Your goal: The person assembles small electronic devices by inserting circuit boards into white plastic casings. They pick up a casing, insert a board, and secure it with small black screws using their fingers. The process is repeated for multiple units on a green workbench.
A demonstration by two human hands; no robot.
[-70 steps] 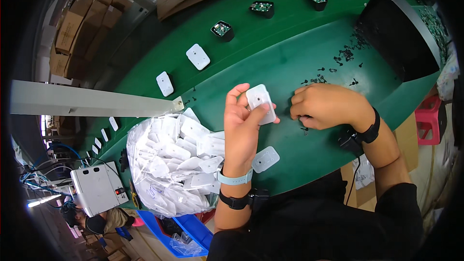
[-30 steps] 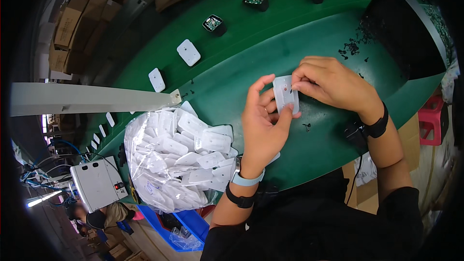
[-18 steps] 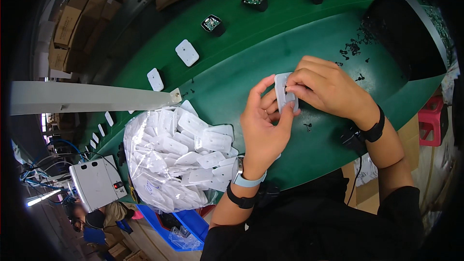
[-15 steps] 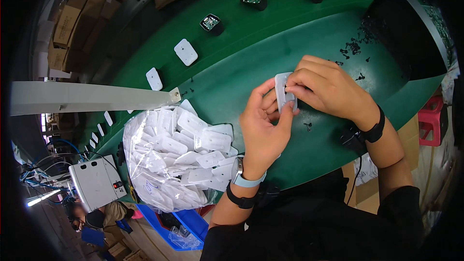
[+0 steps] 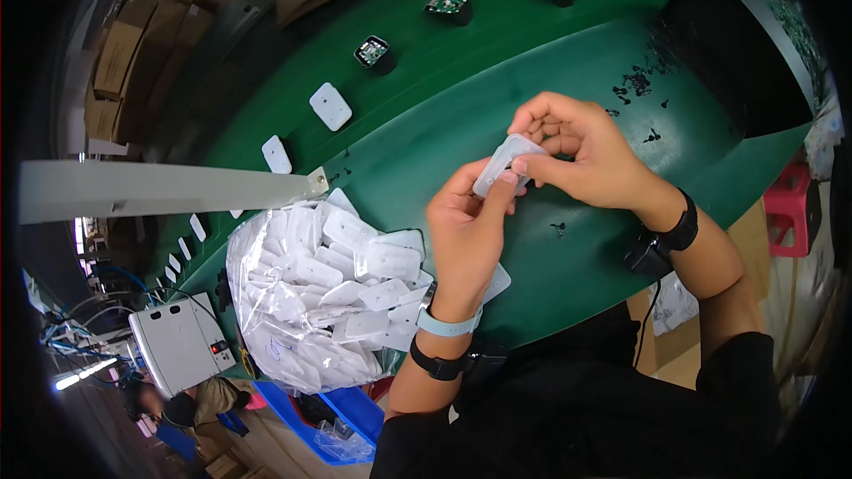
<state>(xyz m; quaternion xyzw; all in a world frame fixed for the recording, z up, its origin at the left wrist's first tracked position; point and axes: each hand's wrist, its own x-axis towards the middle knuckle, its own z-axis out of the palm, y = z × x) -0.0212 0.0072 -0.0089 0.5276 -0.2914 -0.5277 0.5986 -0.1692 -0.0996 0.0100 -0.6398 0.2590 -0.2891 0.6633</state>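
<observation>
**Both hands on one white plastic cover**

The left hand (image 5: pixel 463 229) and right hand (image 5: pixel 581 153) pinch a smooth, rounded-rectangle white cover (image 5: pixel 502 162) together above the matte green surface (image 5: pixel 568 53). Beside them, a crinkled clear bag (image 5: pixel 311 302) holds matching covers.

We're on a factory assembly line: long green conveyor belt (image 5: pixel 497 80) w/ small electronic units (image 5: pixel 372 51) and white plastic covers (image 5: pixel 330 106) spaced along it, bulk bag of covers (image 5: pixel 311 293), stacked cardboard boxes (image 5: pixel 120 53).
</observation>
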